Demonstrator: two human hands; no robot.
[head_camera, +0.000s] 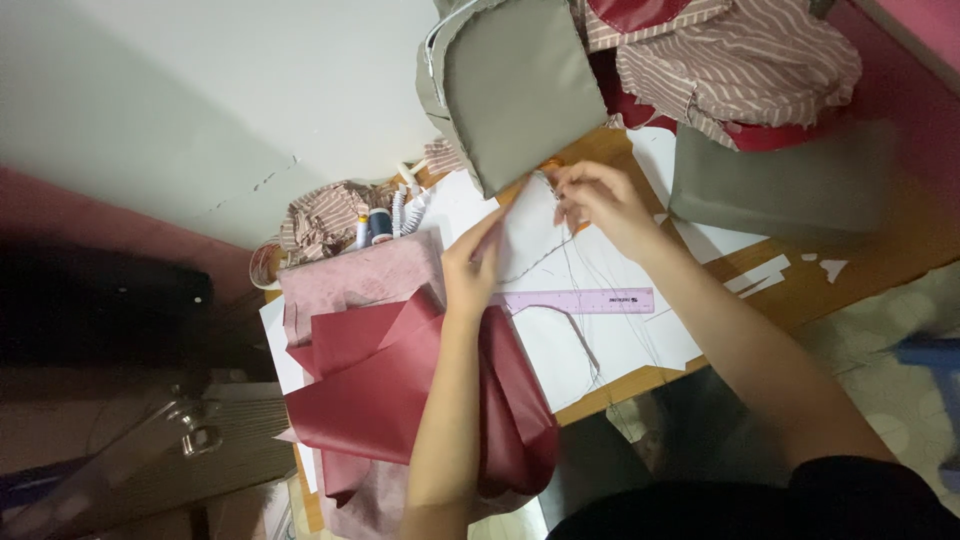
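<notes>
Dark red fabric sits closest, draped over the bench edge under the left forearm. Left hand lies flat, fingers together, pressing white paper just above a lilac ruler. Right hand is pinched on thin thread, right beside a grey bag.

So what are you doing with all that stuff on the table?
A person is working at a wooden table covered with sewing things. The left hand presses down on a white paper sheet, above some dark red fabric. The right hand pinches something thin, likely thread, at the corner of a grey padded piece. A purple ruler lies on the paper between the arms, and thread spools stand behind.
</notes>
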